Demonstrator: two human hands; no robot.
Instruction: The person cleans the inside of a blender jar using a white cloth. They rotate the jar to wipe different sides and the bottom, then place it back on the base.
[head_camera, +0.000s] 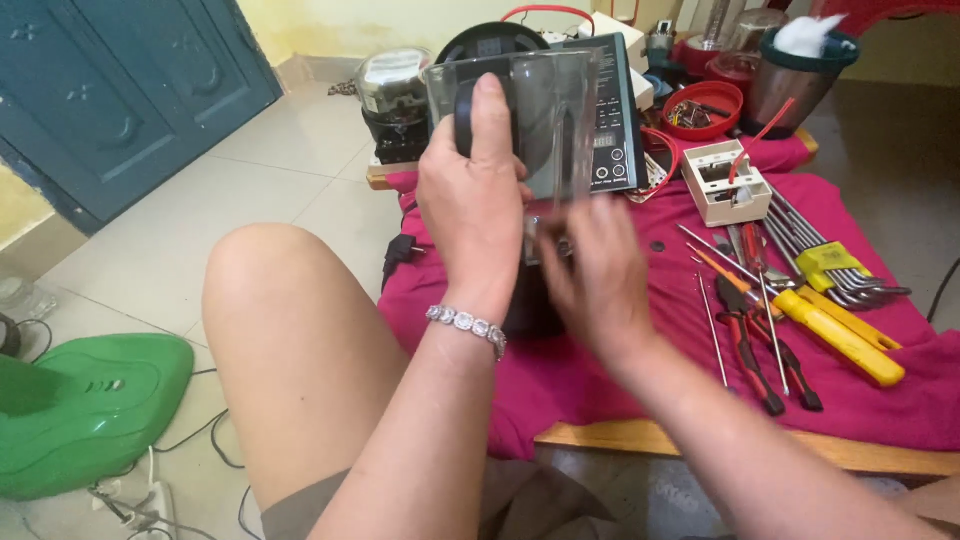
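Left hand (472, 205) clamped round the clear blender jug (525, 120) by its dark handle, right hand (592, 280) blurred just below the jug's base, grip impossible to tell, pink cloth (620, 370) beneath

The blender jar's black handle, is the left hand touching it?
Touching. The head view shows the left hand wrapped around the black handle of the clear blender jar, thumb pressed along it.

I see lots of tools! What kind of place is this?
Probably a small home repair spot for kitchen appliances: a left hand holds a clear blender jar, with screwdrivers on a pink cloth and appliance parts behind.
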